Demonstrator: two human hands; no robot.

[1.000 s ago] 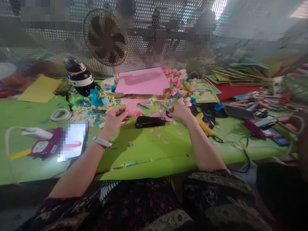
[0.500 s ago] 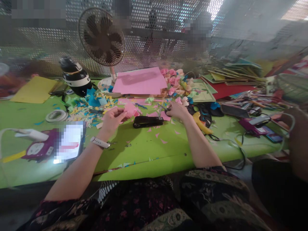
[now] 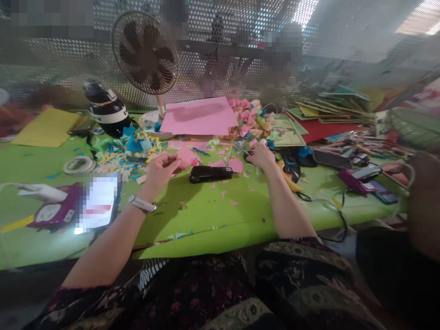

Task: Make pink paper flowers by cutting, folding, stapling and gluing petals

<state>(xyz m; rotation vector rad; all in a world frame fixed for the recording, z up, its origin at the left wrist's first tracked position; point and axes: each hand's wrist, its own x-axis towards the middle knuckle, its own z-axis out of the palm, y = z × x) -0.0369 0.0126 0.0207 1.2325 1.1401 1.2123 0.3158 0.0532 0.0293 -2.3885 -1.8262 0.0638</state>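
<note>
My left hand (image 3: pixel 162 170) is closed on a small piece of pink paper (image 3: pixel 186 156), pinched between thumb and fingertips. To the right, my right hand (image 3: pixel 263 156) has its fingers curled over the dark handles of a pair of scissors (image 3: pixel 241 150). The scissor blades point left, and the hand partly hides the handles. Between my hands a black stapler (image 3: pixel 211 173) lies on the green table. Cut pink paper pieces (image 3: pixel 235 165) lie just behind the stapler, and thin pink scraps are scattered in front of it.
A lit phone (image 3: pixel 100 201) and purple power strip (image 3: pixel 55 206) lie at left. Behind are paper scraps (image 3: pixel 120 160), a bottle (image 3: pixel 108 110), a fan (image 3: pixel 145 52), pink sheets (image 3: pixel 199 117) and folded paper flowers (image 3: pixel 249 117). Another person's arm (image 3: pixel 424 197) is at far right.
My right hand has moved a little to the right with the scissors, away from the pink pieces behind the stapler. My left hand stays in place with its pink paper.
</note>
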